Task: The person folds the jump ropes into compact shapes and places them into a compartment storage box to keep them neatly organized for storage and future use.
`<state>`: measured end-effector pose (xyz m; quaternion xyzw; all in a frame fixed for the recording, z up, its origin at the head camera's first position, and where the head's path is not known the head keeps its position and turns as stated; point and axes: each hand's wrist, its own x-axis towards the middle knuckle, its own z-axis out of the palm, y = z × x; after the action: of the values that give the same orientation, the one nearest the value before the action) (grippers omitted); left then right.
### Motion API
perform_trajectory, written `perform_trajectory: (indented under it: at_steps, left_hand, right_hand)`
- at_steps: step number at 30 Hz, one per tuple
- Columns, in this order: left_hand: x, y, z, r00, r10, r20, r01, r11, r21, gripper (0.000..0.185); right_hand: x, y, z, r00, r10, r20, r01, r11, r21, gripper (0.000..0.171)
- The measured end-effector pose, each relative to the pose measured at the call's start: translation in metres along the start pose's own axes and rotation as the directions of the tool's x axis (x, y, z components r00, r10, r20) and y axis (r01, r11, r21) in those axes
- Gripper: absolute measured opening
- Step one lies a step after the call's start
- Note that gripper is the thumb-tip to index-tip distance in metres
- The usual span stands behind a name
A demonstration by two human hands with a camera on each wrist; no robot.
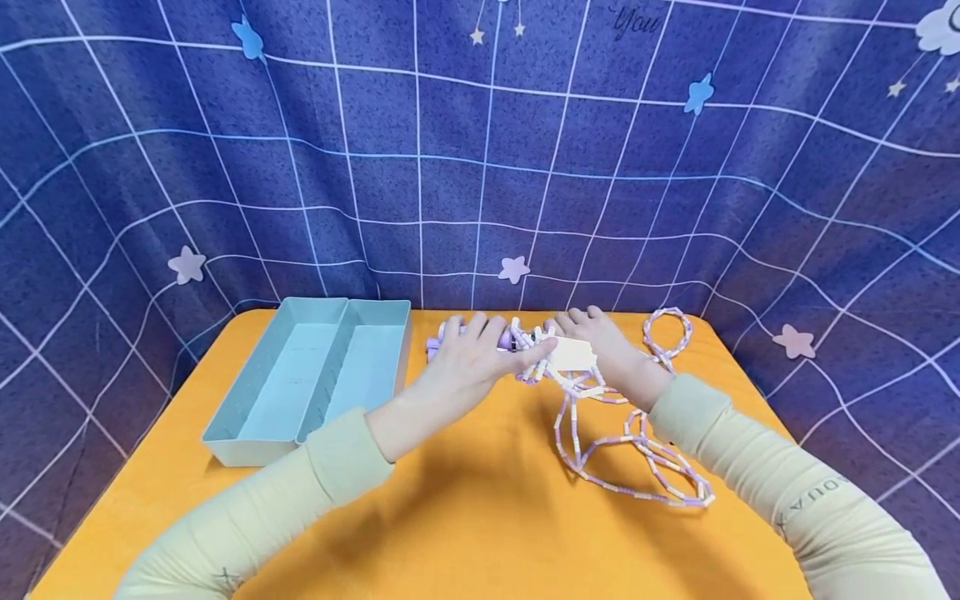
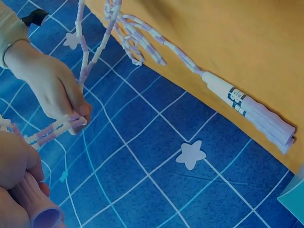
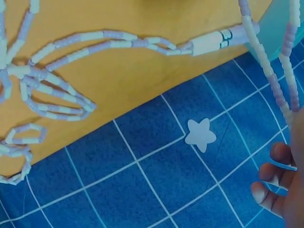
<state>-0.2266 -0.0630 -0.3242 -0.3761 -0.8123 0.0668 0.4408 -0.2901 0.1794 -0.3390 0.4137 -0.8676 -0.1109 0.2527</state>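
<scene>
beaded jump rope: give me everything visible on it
The jump rope is a cord strung with short lilac and white plastic-looking beads, lying in loose tangled loops on the orange table, one loop near the far right edge. One lilac ribbed handle, with a white printed section, lies flat at the far table edge. The left hand grips the other handle; the right hand pinches bunched strands, lifting them.
</scene>
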Motion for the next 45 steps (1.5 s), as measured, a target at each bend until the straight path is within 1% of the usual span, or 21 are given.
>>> perform_trajectory:
  at_steps: [2,3,4,5,8,10,11,12,14,16,19,23,26,29,31,34,38,39,41,43,45]
  left_hand:
    - [0.000,0.000,0.001,1.000,-0.016,-0.016,0.016,1.000,-0.008,0.061]
    - [0.000,-0.001,0.002,0.999,-0.024,-0.021,0.024,1.000,-0.006,0.059]
    - [0.000,-0.002,0.002,0.999,-0.032,-0.026,0.032,0.999,-0.001,0.057]
    - [0.000,-0.003,0.003,0.999,-0.042,-0.034,0.042,0.999,0.005,0.054]
    - [0.000,-0.008,0.005,0.996,-0.072,-0.058,0.074,0.997,0.032,0.045]
    - [-0.001,-0.012,0.005,0.994,-0.096,-0.055,0.099,0.994,0.038,0.042]
    - [-0.002,-0.015,0.006,0.993,-0.109,-0.052,0.111,0.993,0.047,0.042]
    - [-0.002,-0.017,0.006,0.992,-0.121,-0.047,0.123,0.991,0.052,0.040]
    - [-0.003,-0.022,0.007,0.989,-0.142,-0.030,0.144,0.987,0.066,0.037]
    - [-0.004,-0.025,0.007,0.988,-0.156,-0.011,0.156,0.984,0.081,0.036]
    - [-0.004,-0.029,0.007,0.986,-0.165,-0.015,0.166,0.983,0.077,0.034]
    - [-0.001,-0.037,0.004,0.979,-0.193,-0.066,0.197,0.979,0.054,0.032]
    - [0.003,-0.046,0.000,0.966,-0.236,-0.109,0.242,0.969,0.045,0.031]
    - [0.005,-0.057,-0.004,0.953,-0.274,-0.129,0.284,0.957,0.067,0.030]
    - [0.006,-0.064,-0.006,0.947,-0.296,-0.127,0.308,0.948,0.082,0.030]
    - [0.006,-0.074,-0.008,0.940,-0.324,-0.109,0.336,0.935,0.115,0.030]
    - [0.003,-0.083,-0.008,0.933,-0.353,-0.063,0.359,0.925,0.128,0.033]
    - [0.002,-0.085,-0.008,0.933,-0.358,-0.047,0.361,0.924,0.127,0.035]
    - [0.000,-0.087,-0.007,0.931,-0.365,-0.020,0.365,0.923,0.124,0.038]
    - [-0.002,-0.088,-0.005,0.929,-0.371,0.007,0.367,0.921,0.126,0.040]
    - [-0.004,-0.088,-0.003,0.929,-0.369,0.028,0.362,0.921,0.144,0.041]
  right_hand:
    - [-0.004,-0.001,0.002,1.000,-0.014,-0.028,0.015,0.999,0.044,0.038]
    - [-0.006,-0.002,0.004,0.999,-0.013,-0.049,0.017,0.996,0.083,0.039]
    - [-0.008,-0.003,0.006,0.998,-0.015,-0.068,0.023,0.994,0.111,0.037]
    - [-0.010,-0.005,0.007,0.996,-0.025,-0.089,0.035,0.993,0.114,0.037]
    - [-0.015,-0.012,0.011,0.989,-0.065,-0.134,0.067,0.998,0.016,0.031]
    - [-0.017,-0.018,0.011,0.981,-0.100,-0.166,0.087,0.993,-0.085,0.022]
    - [-0.018,-0.021,0.010,0.977,-0.114,-0.179,0.093,0.988,-0.125,0.021]
    - [-0.019,-0.024,0.009,0.975,-0.115,-0.189,0.089,0.986,-0.140,0.019]
    - [-0.021,-0.030,0.006,0.974,-0.086,-0.208,0.064,0.992,-0.113,0.017]
    - [-0.022,-0.036,0.005,0.972,-0.051,-0.228,0.035,0.997,-0.074,0.019]
    - [-0.025,-0.043,0.005,0.970,0.012,-0.241,-0.019,0.999,-0.026,0.021]
    - [-0.033,-0.051,0.008,0.972,0.061,-0.228,-0.061,0.998,0.006,0.024]
    - [-0.042,-0.056,0.013,0.977,0.081,-0.197,-0.080,0.997,0.015,0.024]
    - [-0.051,-0.059,0.020,0.980,0.082,-0.184,-0.081,0.997,0.012,0.022]
    - [-0.055,-0.061,0.024,0.981,0.067,-0.182,-0.066,0.998,0.009,0.022]
    - [-0.061,-0.064,0.027,0.981,0.023,-0.192,-0.022,1.000,0.008,0.020]
    - [-0.064,-0.068,0.024,0.979,-0.069,-0.193,0.062,0.997,-0.041,0.011]
    - [-0.064,-0.069,0.023,0.977,-0.094,-0.192,0.083,0.994,-0.065,0.013]
    - [-0.062,-0.069,0.018,0.971,-0.143,-0.190,0.122,0.986,-0.116,0.022]
    - [-0.060,-0.069,0.011,0.964,-0.183,-0.190,0.158,0.977,-0.142,0.027]
    - [-0.056,-0.067,0.001,0.957,-0.214,-0.196,0.188,0.972,-0.143,0.029]
